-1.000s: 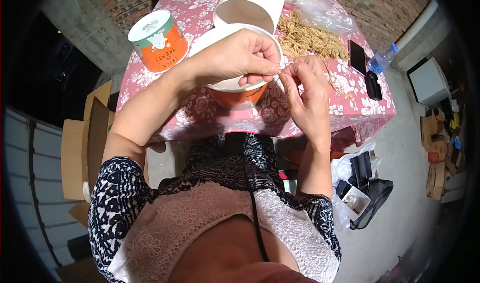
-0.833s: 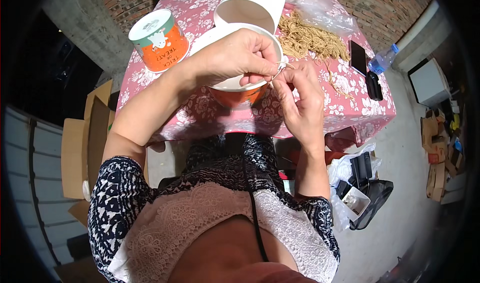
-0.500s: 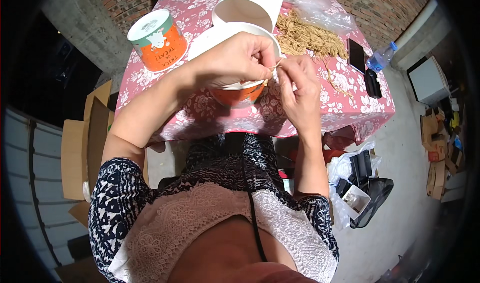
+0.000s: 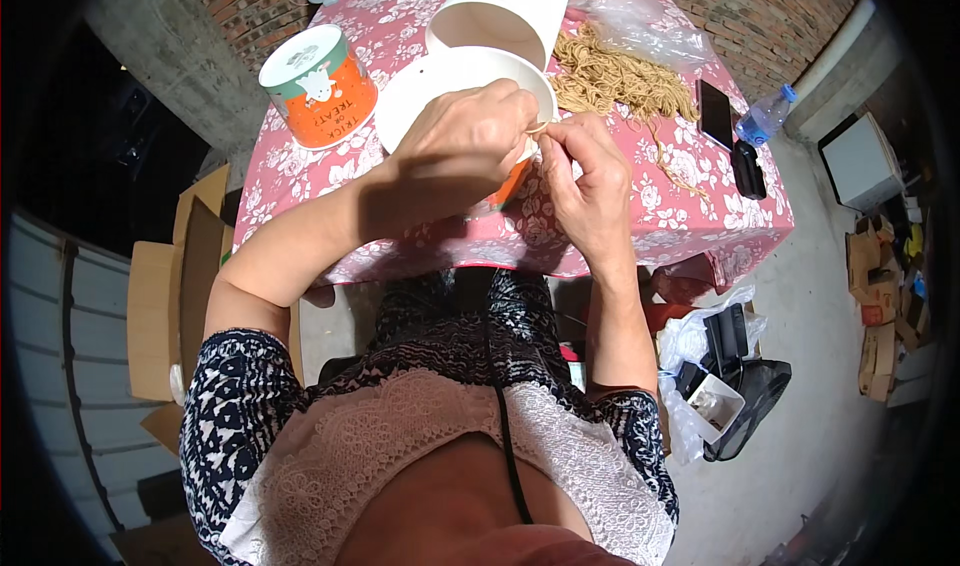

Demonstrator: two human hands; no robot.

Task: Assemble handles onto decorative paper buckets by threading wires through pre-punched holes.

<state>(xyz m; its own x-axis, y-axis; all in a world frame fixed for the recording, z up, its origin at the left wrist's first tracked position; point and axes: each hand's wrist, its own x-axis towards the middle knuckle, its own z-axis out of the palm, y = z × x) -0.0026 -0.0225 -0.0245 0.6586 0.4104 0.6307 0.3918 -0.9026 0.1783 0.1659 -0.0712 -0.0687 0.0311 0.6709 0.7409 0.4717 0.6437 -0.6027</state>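
Observation:
A paper bucket (image 4: 440, 74), white inside and orange outside, stands at the table's near edge. Over its right rim both hands meet at a thin tan cord (image 4: 541, 128). My left hand (image 4: 468, 138) reaches across the opening with fingers curled, pinching the cord. My right hand (image 4: 592, 178), just outside the rim, grips the cord between thumb and fingertips. Where the cord meets the bucket wall is hidden by the fingers. A heap of tan cords (image 4: 625, 78) lies beyond my right hand, a few strands trailing toward me.
Left of the bucket an orange-and-green paper bucket (image 4: 335, 101) stands upside down. Behind lies a white bucket (image 4: 500, 16) on its side. A clear plastic bag (image 4: 640, 21), a phone (image 4: 714, 113), a black case (image 4: 747, 170) and a water bottle (image 4: 765, 116) sit to the right.
My left hand has turned over with its back now up, and both hands have shifted slightly left. The cord stays between them.

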